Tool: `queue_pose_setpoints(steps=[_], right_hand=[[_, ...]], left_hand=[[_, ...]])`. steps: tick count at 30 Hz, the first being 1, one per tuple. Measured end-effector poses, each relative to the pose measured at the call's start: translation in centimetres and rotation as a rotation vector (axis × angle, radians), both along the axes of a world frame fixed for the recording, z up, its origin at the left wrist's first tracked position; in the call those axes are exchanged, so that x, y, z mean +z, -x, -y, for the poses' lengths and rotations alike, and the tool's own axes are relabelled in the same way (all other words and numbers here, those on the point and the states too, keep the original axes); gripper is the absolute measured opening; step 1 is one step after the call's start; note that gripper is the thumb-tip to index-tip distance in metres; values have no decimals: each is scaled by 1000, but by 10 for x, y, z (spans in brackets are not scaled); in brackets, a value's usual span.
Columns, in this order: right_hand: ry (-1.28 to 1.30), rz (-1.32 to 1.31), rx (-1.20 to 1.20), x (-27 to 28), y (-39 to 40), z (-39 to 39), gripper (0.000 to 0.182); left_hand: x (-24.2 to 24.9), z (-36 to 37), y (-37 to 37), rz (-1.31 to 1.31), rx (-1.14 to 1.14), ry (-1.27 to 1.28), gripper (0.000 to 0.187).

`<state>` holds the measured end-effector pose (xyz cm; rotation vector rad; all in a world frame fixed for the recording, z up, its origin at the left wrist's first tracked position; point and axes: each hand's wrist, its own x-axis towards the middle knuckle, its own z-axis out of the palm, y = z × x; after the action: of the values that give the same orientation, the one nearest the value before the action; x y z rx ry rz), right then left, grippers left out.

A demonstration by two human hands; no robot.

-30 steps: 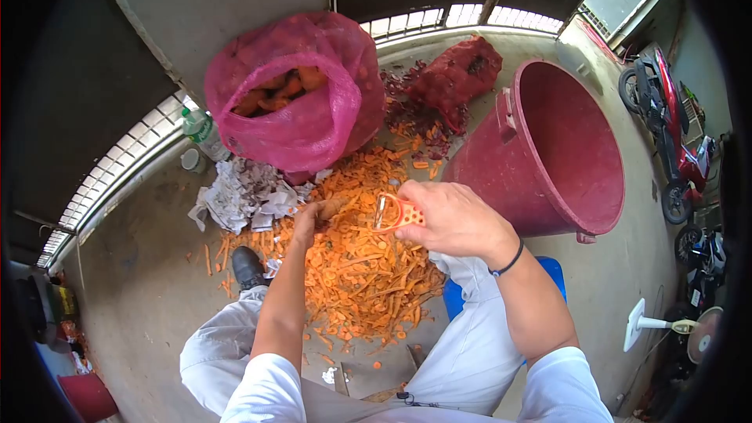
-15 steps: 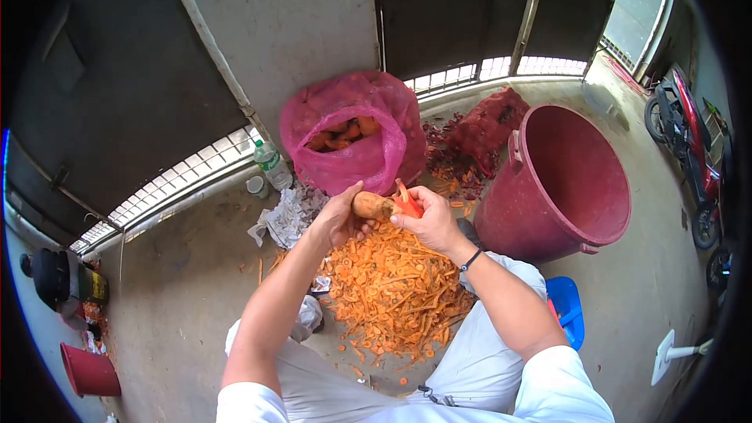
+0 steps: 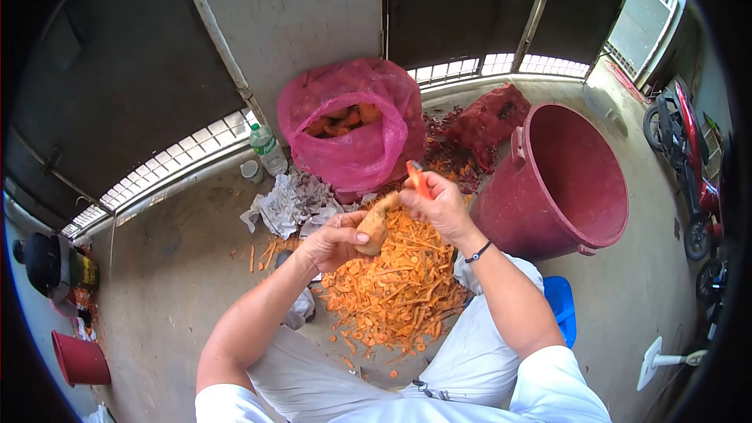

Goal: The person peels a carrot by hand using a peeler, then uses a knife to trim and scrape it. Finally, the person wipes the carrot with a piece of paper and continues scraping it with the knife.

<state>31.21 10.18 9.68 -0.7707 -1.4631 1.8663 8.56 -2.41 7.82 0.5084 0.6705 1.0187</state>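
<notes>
A thick, unpeeled carrot is gripped by its fat end in my left hand, with the thin end pointing up and right. My right hand is closed round an orange-red peeler, raised just beyond the carrot's thin end. That thin end overlaps my right fingers in this view. Under both hands lies a big heap of orange carrot peelings and cut ends on the floor between my legs.
A pink mesh sack holding carrots stands ahead. Right of it are a red mesh sack and a large dark-red bin. Crumpled paper, a plastic bottle and a cup sit left. A blue object is by my right leg.
The carrot has turned from roughly level to a steeper tilt and come down slightly with my left hand. My right hand has lifted the peeler off and a little to the right.
</notes>
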Motion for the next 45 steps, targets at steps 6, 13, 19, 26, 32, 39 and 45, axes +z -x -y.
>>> queue_pose_setpoints(steps=[6, 13, 19, 26, 32, 39, 45], right_hand=[[56, -2, -41, -5, -22, -26, 32], [-160, 21, 85, 7, -29, -14, 45], [-589, 274, -221, 55, -121, 3, 46], [-464, 960, -606, -29, -323, 102, 41], [-352, 1019, -659, -101, -367, 159, 45], [-358, 336, -542, 33, -249, 82, 60], [-774, 398, 129, 94, -86, 62, 47]], left_hand=[[6, -3, 18, -253, 186, -112, 73], [-1, -3, 23, 276, 153, 30, 67], [26, 12, -2, 8, 215, 31, 66], [40, 31, -28, 13, 161, 3, 72], [35, 39, -42, 42, 266, 102, 58], [30, 32, -48, -37, 255, 87, 56], [5, 33, -20, 199, 168, 97, 45]])
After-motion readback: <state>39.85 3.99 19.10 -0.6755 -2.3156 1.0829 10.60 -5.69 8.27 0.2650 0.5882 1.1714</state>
